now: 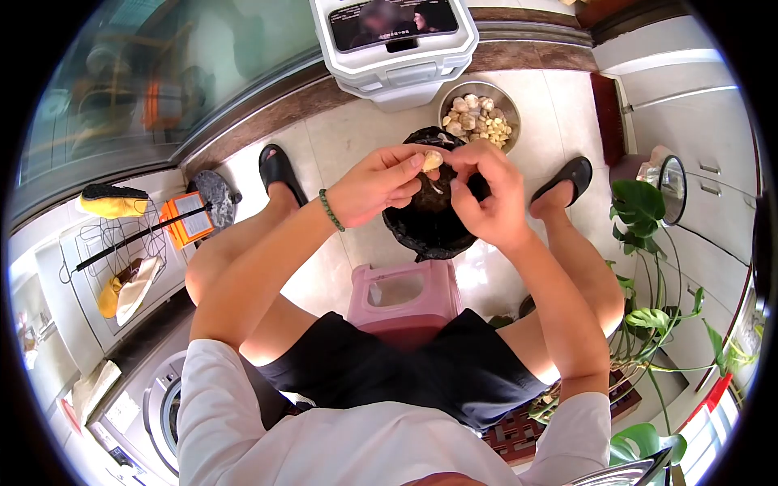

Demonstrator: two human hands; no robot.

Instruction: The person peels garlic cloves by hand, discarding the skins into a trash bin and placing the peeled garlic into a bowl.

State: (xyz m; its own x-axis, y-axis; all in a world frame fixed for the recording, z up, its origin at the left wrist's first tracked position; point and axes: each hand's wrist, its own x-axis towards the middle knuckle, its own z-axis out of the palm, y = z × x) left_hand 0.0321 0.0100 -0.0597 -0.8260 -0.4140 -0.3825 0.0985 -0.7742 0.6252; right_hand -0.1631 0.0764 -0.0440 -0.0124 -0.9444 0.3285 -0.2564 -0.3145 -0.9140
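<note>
The left hand [381, 185] pinches a garlic clove [433, 160] at its thumb tip; the right hand [490, 194] curls just beside it, its grip unclear.

The bowl [510, 109] is smooth metal, the bag [442, 243] crinkled glossy plastic, the stool [443, 296] smooth plastic.

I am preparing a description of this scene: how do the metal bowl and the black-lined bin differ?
The metal bowl is silvery and holds garlic; the black-lined bin is covered in dark, crumpled plastic. The bowl looks smaller than the bin. Both are open-topped.
</note>
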